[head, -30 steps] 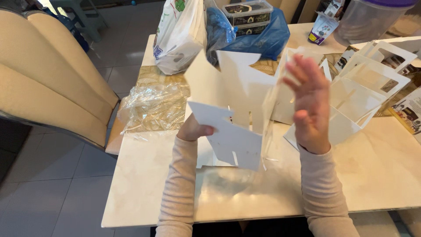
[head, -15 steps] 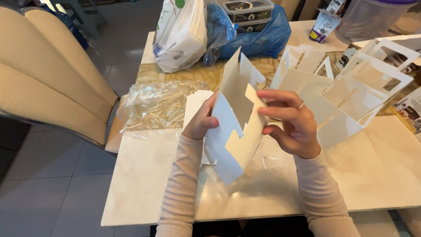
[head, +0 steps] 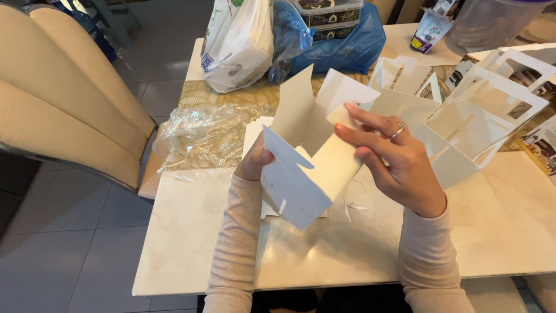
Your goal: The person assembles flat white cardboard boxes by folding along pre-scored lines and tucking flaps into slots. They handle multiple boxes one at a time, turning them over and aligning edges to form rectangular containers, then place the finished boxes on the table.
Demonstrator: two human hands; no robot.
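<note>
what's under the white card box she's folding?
Under the box lie flat white card sheets on the marble table, with thin paper strips beside them. The left hand and box hide how many sheets there are.

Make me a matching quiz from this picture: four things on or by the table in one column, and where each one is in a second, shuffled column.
Things:
1. white card box blank
2. clear plastic wrap
3. blue plastic bag
4. cream chair

Places:
A. far edge of the table, under stacked lidded tubs
B. held between left hand and right hand
C. left of the table, on the floor
D. crumpled on the table's left side

Pairs: 1-B, 2-D, 3-A, 4-C
</note>
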